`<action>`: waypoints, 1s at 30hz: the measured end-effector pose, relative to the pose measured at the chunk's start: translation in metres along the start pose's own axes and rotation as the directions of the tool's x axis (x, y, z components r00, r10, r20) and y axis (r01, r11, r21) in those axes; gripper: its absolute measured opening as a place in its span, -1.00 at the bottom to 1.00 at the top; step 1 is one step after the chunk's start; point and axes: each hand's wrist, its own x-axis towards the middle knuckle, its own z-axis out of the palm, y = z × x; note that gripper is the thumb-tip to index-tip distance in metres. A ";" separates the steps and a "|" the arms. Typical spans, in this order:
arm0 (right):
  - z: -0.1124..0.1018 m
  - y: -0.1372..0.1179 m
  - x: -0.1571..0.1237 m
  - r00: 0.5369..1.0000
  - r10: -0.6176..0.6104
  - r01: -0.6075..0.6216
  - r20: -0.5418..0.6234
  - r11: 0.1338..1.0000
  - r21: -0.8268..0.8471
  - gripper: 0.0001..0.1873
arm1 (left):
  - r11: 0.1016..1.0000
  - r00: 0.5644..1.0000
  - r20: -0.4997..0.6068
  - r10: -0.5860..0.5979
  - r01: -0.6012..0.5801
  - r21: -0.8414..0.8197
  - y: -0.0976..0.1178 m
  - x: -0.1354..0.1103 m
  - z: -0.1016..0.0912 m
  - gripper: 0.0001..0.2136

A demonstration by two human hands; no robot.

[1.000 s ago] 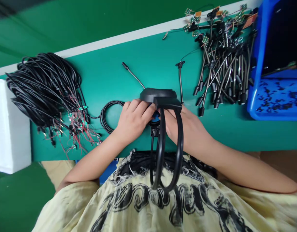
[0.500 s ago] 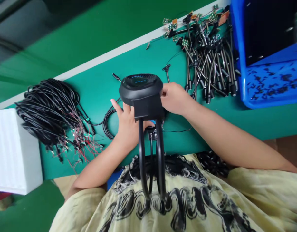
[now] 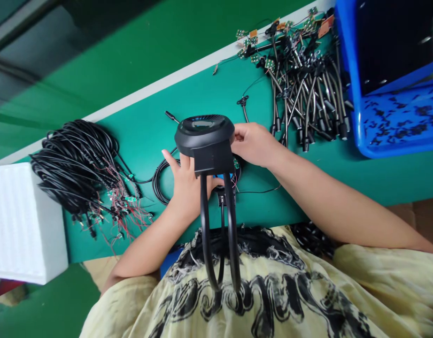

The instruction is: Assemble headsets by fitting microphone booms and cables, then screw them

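A black round-headed device [image 3: 204, 136] on two curved black arms hangs close to the camera and hides much of the work. Behind it, my left hand [image 3: 186, 190] rests at a round black housing [image 3: 239, 174] with a blue part inside, its thumb over the near edge and an outer finger stretched away. A small green circuit board and thin wires show at the housing. Just above it on the right is my right hand [image 3: 253, 143], fingers curled in a pinch; the tips and anything between them are hidden. A coiled black cable [image 3: 160, 183] lies left of my left hand.
On the left lie a heap of black cables [image 3: 75, 164] with red wires and a white foam block [image 3: 26, 225]. Black gooseneck stems [image 3: 311, 103] with small circuit boards are piled at the right, beside a blue bin [image 3: 359, 136] holding small black pieces.
The camera view has shifted slightly, and more of the housing and its small green board shows beside the hanging device. Both hands stay in nearly the same place and pose.
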 end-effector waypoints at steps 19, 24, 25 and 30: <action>0.018 0.023 -0.033 0.921 -0.379 0.288 -0.085 0.812 -0.507 -0.74 | 0.998 0.987 -0.158 0.012 -0.003 0.058 -0.021 -0.029 -0.004 -0.63; 0.009 -0.011 -0.019 0.980 -0.160 0.112 -0.122 0.937 -0.331 -0.77 | 0.924 0.934 0.037 -0.355 0.345 0.164 -0.079 -0.062 -0.027 -0.76; 0.005 -0.022 -0.007 0.980 -0.142 0.090 -0.136 0.940 -0.329 -0.78 | 0.930 0.935 0.069 -0.347 0.334 0.155 -0.089 -0.059 -0.041 -0.81; -0.014 -0.068 0.119 0.921 -0.341 0.211 -0.189 0.843 -0.494 -0.77 | 0.914 0.885 -0.258 -0.387 0.406 0.024 -0.151 0.030 -0.121 -0.79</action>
